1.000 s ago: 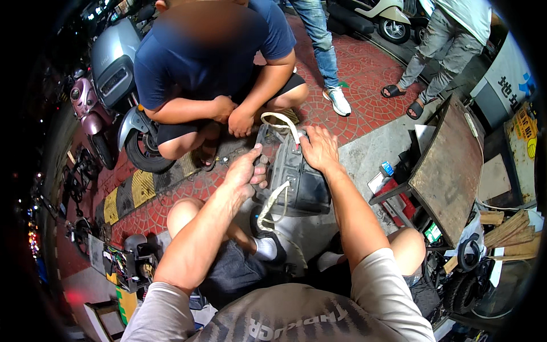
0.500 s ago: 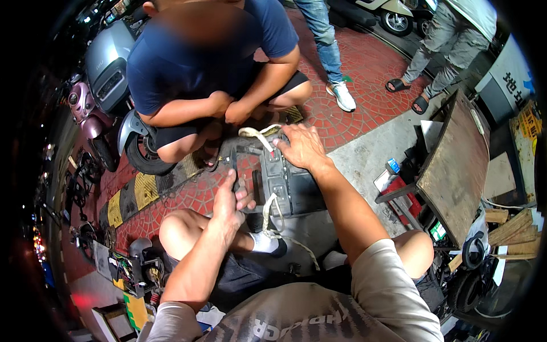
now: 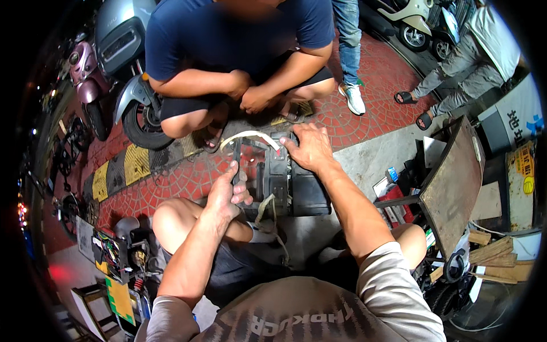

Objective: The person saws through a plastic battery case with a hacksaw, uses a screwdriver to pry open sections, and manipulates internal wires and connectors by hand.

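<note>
A black plastic case (image 3: 307, 191) with an open frame (image 3: 260, 179) on its left side stands on the ground between my knees. My right hand (image 3: 310, 149) grips its far upper edge, the thumb on the near-left side and the fingers over the top. My left hand (image 3: 227, 191) is closed around a narrow dark bar (image 3: 236, 154) beside the frame; whether the bar joins the frame I cannot tell. From the case's far end a pale strap (image 3: 250, 134) arcs out to the left. Another pale strap (image 3: 264, 210) hangs from its near end toward me.
Opposite me crouches a person in a navy shirt (image 3: 188, 48), hands together close to the case. A yellow-and-black kerb strip (image 3: 137, 159) crosses behind. To my right are a tilted wooden board (image 3: 453, 182) and wood scraps (image 3: 493, 251); opened electronics (image 3: 117, 253) lie left.
The view has shifted. The far strap, which was bunched near my right hand, now stretches left in a longer arc. Both hands keep about the same hold.
</note>
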Motion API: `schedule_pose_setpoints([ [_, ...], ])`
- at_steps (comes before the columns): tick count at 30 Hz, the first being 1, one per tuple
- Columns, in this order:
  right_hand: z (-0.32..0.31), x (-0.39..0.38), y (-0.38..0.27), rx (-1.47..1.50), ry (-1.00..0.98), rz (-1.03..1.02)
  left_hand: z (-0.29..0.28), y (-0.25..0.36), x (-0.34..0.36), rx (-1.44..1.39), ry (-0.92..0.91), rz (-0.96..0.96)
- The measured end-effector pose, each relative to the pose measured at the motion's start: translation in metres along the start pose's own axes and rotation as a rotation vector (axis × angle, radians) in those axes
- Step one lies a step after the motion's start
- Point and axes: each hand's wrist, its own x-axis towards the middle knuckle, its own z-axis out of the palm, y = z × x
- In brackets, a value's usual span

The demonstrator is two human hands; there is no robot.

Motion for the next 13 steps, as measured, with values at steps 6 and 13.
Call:
schedule_pose_setpoints([
  [6,0.002,-0.001,-0.003,-0.014,0.01,-0.031,-0.016,0.003,0.006,-0.036,-0.038,-0.013],
  [13,0.004,-0.031,0.0,0.044,0.174,-0.274,-0.022,-0.011,0.011,0.026,-0.002,0.04],
])
